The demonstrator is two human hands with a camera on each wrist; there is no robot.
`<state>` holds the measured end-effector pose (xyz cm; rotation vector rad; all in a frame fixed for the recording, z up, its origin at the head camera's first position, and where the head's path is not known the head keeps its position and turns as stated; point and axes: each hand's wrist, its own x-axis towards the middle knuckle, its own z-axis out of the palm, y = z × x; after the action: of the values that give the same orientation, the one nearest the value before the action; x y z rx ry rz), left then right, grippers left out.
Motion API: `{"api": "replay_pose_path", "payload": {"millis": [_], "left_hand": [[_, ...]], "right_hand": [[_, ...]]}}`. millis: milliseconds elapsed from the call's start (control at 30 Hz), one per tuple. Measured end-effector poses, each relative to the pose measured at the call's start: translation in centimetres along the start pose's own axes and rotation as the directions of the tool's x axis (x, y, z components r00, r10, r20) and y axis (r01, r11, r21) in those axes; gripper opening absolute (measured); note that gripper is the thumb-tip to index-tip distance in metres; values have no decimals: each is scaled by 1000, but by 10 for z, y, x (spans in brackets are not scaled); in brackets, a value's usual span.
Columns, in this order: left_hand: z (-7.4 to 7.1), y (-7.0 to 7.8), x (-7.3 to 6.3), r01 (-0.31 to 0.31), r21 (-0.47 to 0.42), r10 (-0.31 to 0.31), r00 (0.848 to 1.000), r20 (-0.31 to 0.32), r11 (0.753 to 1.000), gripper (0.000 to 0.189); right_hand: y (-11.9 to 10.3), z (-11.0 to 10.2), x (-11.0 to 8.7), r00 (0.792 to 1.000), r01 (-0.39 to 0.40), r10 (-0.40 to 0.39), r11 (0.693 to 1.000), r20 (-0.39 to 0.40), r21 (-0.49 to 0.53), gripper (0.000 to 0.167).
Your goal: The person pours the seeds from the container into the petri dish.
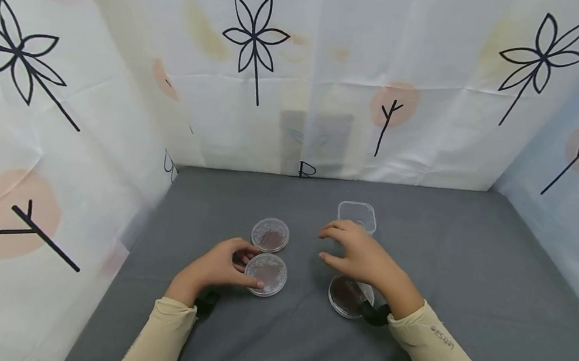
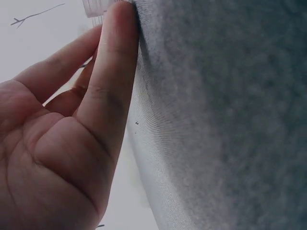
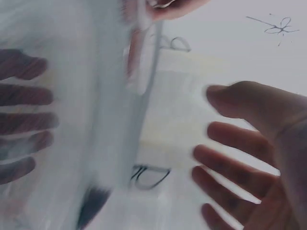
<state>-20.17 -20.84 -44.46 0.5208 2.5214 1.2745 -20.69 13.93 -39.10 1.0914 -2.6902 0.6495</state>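
My left hand [image 1: 214, 268] holds a round clear petri dish [image 1: 267, 272] with dark brown contents, the thumb along its near side and the fingers curled at its far left. In the left wrist view, the thumb [image 2: 115, 52] reaches up to the dish's clear edge. Just behind it lies a second such petri dish [image 1: 270, 236]. My right hand [image 1: 358, 251] hovers over the cloth with its fingers spread, nothing in them. Below its wrist sits a third petri dish [image 1: 342, 296], partly covered by the wrist camera's dark mount.
A clear square plastic container [image 1: 357, 209] stands behind my right hand, partly hidden by it. Grey cloth [image 1: 298, 346] covers the table. White curtains [image 1: 335, 44] with drawn flowers and twigs enclose its back and sides.
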Motion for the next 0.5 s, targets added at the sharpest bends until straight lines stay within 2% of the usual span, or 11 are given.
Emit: {"api": "replay_pose_path", "payload": {"millis": [100, 233, 333, 500], "left_hand": [[-4, 0, -2, -7, 32, 8, 1000, -25, 999, 76], [-9, 2, -2, -13, 93, 18, 998, -55, 996, 73], [-10, 4, -2, -19, 145, 30, 997, -75, 989, 71], [-10, 10, -4, -55, 260, 96, 984, -150, 964, 72]], "right_hand": [[9, -5, -14, 992, 6, -9, 1000, -124, -26, 27], [17, -12, -27, 975, -8, -6, 998, -223, -62, 26], [23, -17, -36, 970, -54, 25, 992, -243, -113, 30], [28, -25, -48, 969, -149, 110, 974, -219, -168, 41]]}}
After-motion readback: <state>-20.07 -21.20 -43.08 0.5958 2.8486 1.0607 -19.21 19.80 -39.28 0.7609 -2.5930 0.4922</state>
